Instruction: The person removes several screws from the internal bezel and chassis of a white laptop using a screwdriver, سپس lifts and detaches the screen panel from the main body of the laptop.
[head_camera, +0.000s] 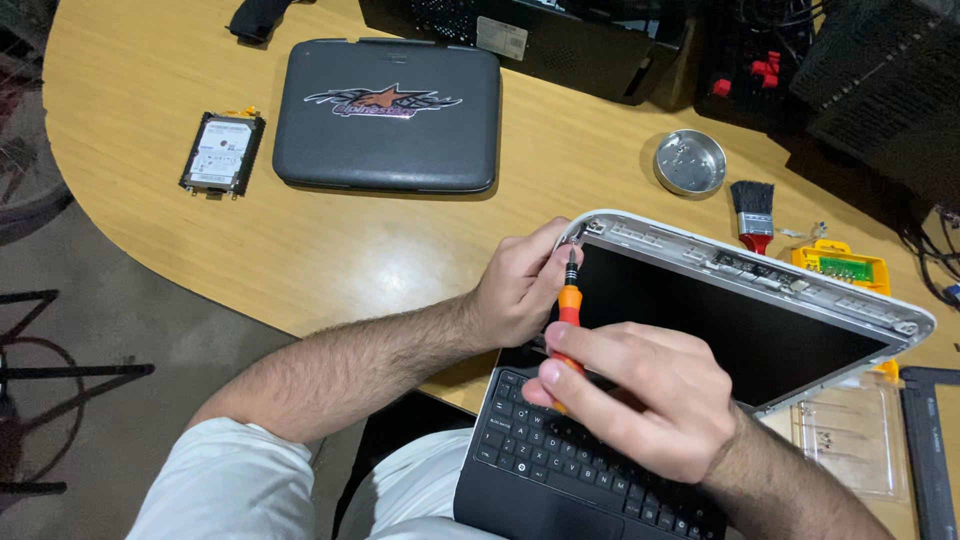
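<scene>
a: screwdriver, orange-handled with a thin dark shaft, stands nearly upright at the top left corner of the laptop screen. the right hand is closed around its handle, and the left hand is curled at the tip, fingers pinched beside it and braced on the white frame of the lid.

b: what could go wrong from here?

a: my guess is the tip slips out of the small screw head. the glossy black panel sits right beside it, so a slip could scratch or crack it. a tilted shaft could also chew the screw head.

b: and the screw itself?

a: tiny and loose, it could drop onto the keyboard or roll off the near edge of the desk, since the laptop overhangs that edge, over the person's lap.

b: anything to catch it?

a: a round shiny metal dish sits toward the far edge of the desk, well apart from the hands.

b: what else lies about?

a: smooth, light wood-grain desk top. a rounded dark grey closed laptop with a matte lid toward the far left, a flat rectangular hard drive with a metal face just left of it. a red-handled brush with black bristles stands near the dish, a yellow plastic case behind the lid, and a clear plastic tray lies at the right edge.
</scene>
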